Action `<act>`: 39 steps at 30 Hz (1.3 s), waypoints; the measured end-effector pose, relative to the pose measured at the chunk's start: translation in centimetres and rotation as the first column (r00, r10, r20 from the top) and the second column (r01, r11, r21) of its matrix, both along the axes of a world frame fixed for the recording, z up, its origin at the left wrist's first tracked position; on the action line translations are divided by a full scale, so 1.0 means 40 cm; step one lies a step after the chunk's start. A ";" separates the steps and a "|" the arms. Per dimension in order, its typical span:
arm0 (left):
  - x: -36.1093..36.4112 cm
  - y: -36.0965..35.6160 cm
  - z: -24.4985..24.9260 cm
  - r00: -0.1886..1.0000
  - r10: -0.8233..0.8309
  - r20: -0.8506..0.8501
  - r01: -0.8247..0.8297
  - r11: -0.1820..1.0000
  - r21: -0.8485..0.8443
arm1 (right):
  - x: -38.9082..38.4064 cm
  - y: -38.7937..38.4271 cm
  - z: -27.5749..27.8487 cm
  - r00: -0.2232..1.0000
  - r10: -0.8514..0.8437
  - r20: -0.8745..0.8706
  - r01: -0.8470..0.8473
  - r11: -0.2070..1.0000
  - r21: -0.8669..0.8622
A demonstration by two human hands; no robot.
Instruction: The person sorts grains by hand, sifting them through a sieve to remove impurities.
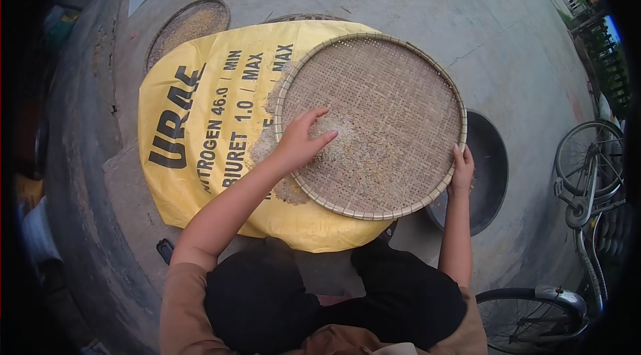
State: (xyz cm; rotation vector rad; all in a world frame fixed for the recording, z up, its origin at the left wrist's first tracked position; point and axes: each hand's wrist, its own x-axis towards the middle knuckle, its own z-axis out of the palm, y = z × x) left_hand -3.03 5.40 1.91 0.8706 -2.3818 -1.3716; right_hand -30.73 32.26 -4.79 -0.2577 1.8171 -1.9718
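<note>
And there's the woven tray (400, 88), broad and round, sitting over the yellow sack (327, 235) with its right side reaching out above the dark basin (492, 174)! Looks a light one, thin basketwork, probably springy across the middle and stiffer at the bound rim (374, 215), so the rim is surely the place to take hold, one hand to each side for balance. The grain (347, 138) is another matter: small, loose, dry-looking bits that should slide about easily and spill if the tray tips, better scooped with a cupped palm than pinched

Now to the hands! The right hand (462, 169) has the tray by its right edge, fingers curled onto the rim, a light hold by the look of it. Across on the other side, the left hand (304, 140) comes in over the near left rim, fingers spread, thumb apart, nothing firmly gripped; whether the tips are in among the bits, I cannot tell. The thickest patch of grain lies right beside that thumb, thinning toward the tray's middle, with more strewn on the sack past the left edge
</note>
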 end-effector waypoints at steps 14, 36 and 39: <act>0.206 -0.097 -0.247 0.937 0.114 0.331 0.078 0.854 -0.515 | -0.085 0.119 0.004 0.988 -0.146 -0.053 0.148 0.988 0.038; -0.031 0.015 -0.065 0.986 0.127 -0.109 -0.115 0.986 0.117 | -0.014 0.056 -0.024 0.996 0.052 0.074 -0.048 0.997 -0.053; -0.021 -0.003 -0.068 0.992 -0.042 -0.117 0.047 0.998 0.036 | 0.016 0.010 -0.019 0.997 0.066 0.050 -0.067 0.998 0.011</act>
